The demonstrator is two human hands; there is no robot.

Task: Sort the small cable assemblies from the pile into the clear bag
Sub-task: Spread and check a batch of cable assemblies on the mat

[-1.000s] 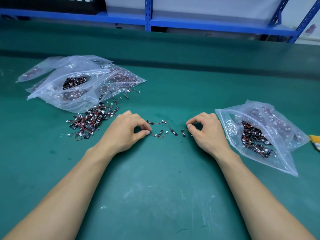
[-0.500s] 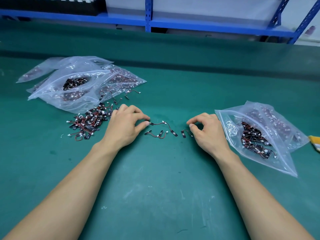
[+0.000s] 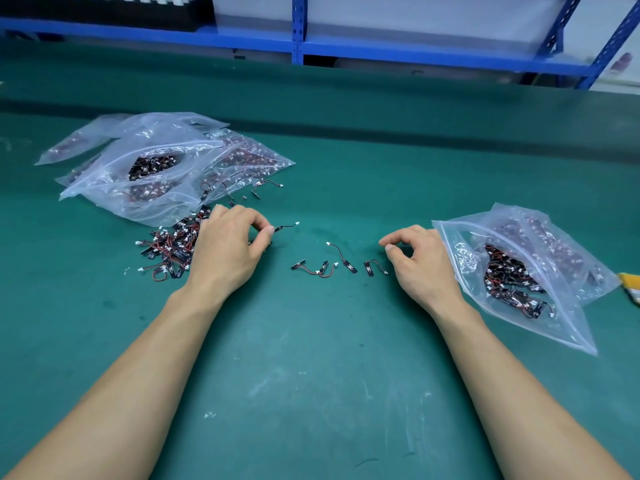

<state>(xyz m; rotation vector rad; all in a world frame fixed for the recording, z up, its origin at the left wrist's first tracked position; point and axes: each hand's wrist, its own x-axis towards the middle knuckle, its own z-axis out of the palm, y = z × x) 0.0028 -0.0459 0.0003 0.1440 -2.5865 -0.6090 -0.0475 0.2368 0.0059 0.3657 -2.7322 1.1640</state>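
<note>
Bench: green matting (image 3: pixel 311 375) is carrying everything, with blue shelving (image 3: pixel 298 29) running behind its far edge.
Filled bags: a heap of sealed bags (image 3: pixel 162 161) is lying toward the far left corner.
Pile: the cable assemblies (image 3: pixel 169 247) are sitting just in front of those bags, partly hidden by the left hand.
Left hand (image 3: pixel 228 251): it is curling its fingers and pinching the black end of one assembly (image 3: pixel 285 226) between thumb and forefinger, the white plug trailing to the right.
Loose row: a few separated assemblies (image 3: pixel 325 266) are lying at mid-bench between the two hands.
Right hand (image 3: pixel 419 261): it is hovering with loosely curled fingers, thumb and forefinger close together, apparently holding nothing.
Clear bag (image 3: pixel 561 323): it is lying open-mouthed at the right edge, just beside the right hand, already holding many assemblies.
Change: the left hand is now back at the pile's edge, having left the loose row, and the right hand is no longer touching the row's rightmost piece.
Meaning: another piece is probably being drawn out to join the row, while bagging is waiting on the right hand.
</note>
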